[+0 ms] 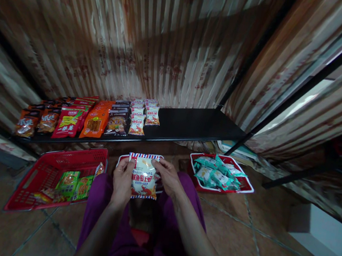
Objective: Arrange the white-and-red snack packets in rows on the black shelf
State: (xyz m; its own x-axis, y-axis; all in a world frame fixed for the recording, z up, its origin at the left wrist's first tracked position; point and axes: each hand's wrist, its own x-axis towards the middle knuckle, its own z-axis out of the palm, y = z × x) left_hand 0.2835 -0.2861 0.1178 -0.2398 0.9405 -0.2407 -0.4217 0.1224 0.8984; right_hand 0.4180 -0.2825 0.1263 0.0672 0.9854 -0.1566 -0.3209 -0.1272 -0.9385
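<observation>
A white snack packet (143, 177) with a red and blue striped edge is held upright in front of me by both hands. My left hand (122, 180) grips its left side and my right hand (168, 176) grips its upper right edge, fingers closed on it. Behind the packet, a red basket (120, 160) holding more white packets is mostly hidden. On the low black shelf (195, 124) beyond, matching white packets (137, 125) stand in rows beside orange (95, 123) and red (68, 122) snack bags.
A red basket (30, 182) with several green and orange packets sits on the tiled floor at left. Another red basket (245, 188) of teal packets sits at right. The shelf's right half is bare. Black frame posts and striped curtains surround the shelf.
</observation>
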